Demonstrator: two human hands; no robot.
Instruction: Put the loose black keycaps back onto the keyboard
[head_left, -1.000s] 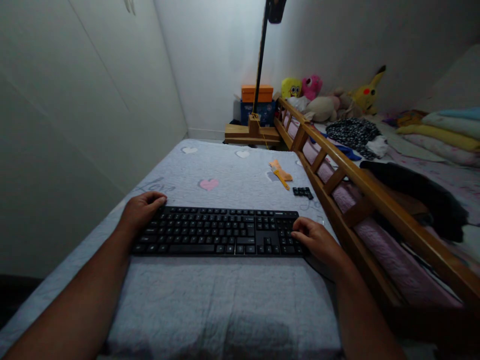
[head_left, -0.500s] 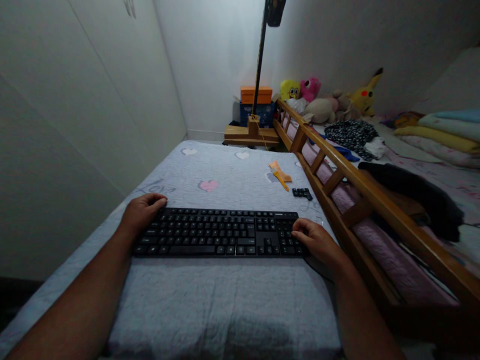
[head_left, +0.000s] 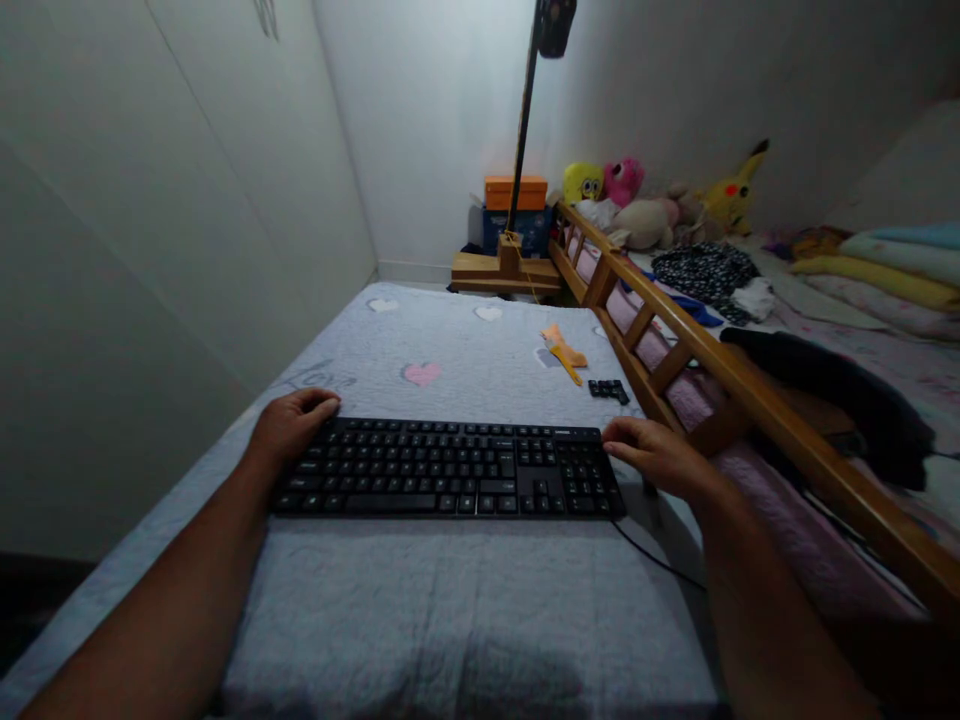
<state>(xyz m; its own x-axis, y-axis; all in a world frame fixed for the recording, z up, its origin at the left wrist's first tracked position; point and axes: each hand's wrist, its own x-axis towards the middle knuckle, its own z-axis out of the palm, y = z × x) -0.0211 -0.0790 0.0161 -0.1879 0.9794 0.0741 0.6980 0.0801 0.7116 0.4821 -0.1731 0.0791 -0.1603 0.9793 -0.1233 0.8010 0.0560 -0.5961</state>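
Note:
A black keyboard (head_left: 442, 470) lies flat across the cloth-covered table, its cable leaving the lower right corner. At its upper left end, my left hand (head_left: 294, 425) is closed around the edge, thumb and fingers together. My right hand (head_left: 649, 450) is at the upper right corner, with its fingertips pinched on that edge. Several loose black keycaps (head_left: 608, 390) lie in a cluster behind the right end. Beyond them a brush with a yellow handle (head_left: 567, 366) rests against an orange cloth (head_left: 574, 354).
A wooden bed rail (head_left: 675, 335) runs along the table's right side, with clothes and plush toys behind it. At the far end are a wooden stand (head_left: 480, 266) with a black pole and an orange box (head_left: 515, 192). A pale cabinet is on the left.
My right hand has moved from over the number pad up and right to the keyboard's upper right corner. My left hand stays at the left end. The view has shifted slightly.

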